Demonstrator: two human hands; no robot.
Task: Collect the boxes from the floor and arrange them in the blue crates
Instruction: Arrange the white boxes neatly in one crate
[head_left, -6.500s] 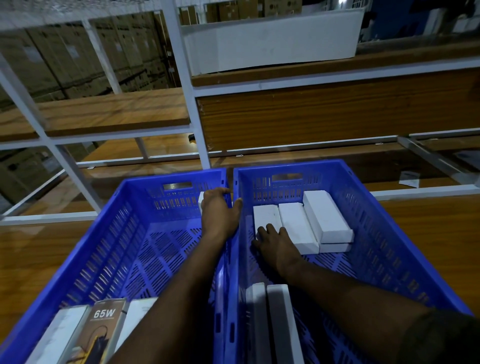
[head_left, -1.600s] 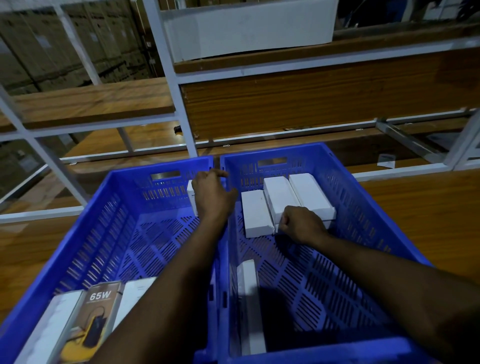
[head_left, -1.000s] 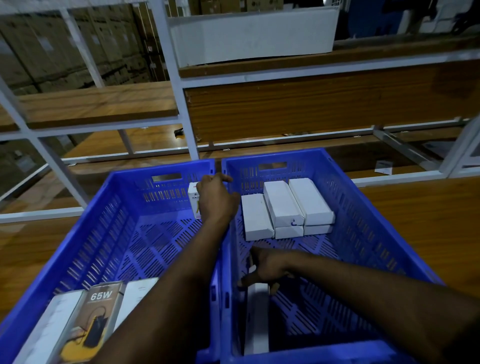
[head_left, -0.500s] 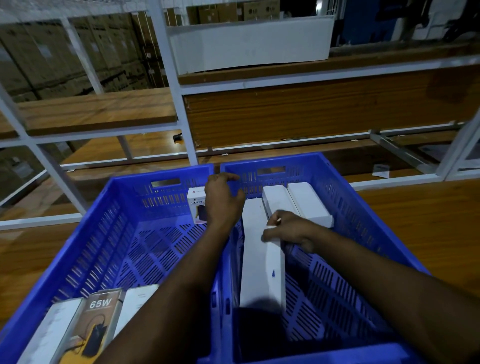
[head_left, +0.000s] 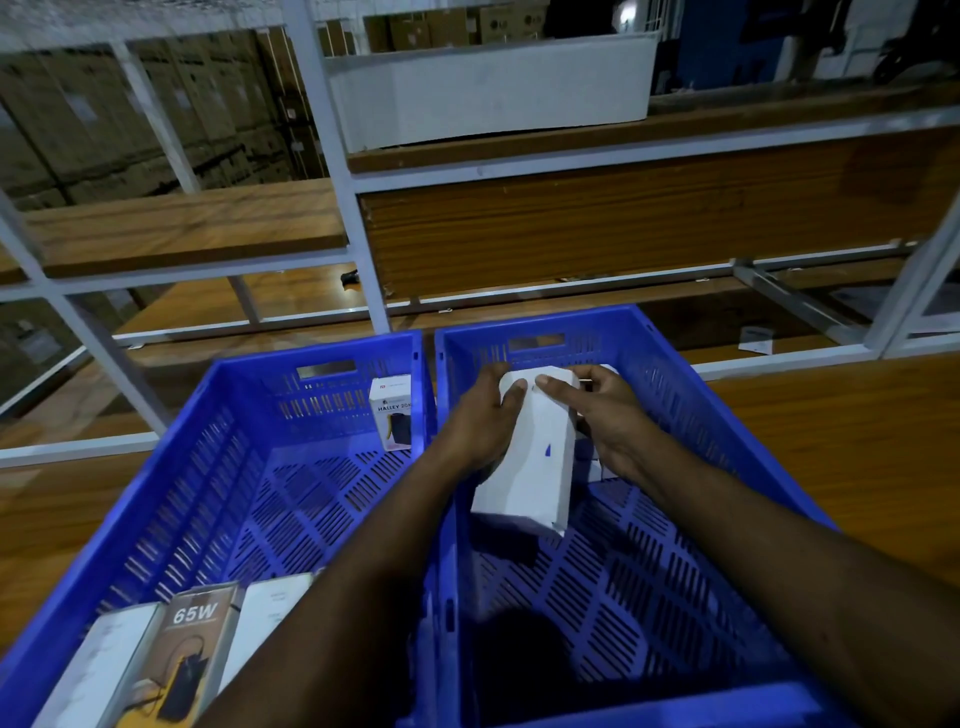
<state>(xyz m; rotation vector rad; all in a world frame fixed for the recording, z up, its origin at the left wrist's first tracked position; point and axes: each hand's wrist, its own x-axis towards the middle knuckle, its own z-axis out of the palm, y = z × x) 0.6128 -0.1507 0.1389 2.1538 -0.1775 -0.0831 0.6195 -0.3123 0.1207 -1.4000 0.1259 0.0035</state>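
Both hands on the long white box (head_left: 530, 457) over the right blue crate (head_left: 675, 545): left hand (head_left: 483, 421) wraps its left edge, right hand (head_left: 605, 410) pinches the far end, near end tilted above the crate floor.

crates (head_left: 249, 467): slotted plastic | box (head_left: 524, 467): matt card, probably | shelves (head_left: 187, 223): wood

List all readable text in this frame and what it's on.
"65W": dark box, near end of left crate.
"HALLEY 20K", cut off at the edge: small box, far end of left crate.
Small blue mark, no readable text: white box in both hands.
Cartons behind: print unreadable.
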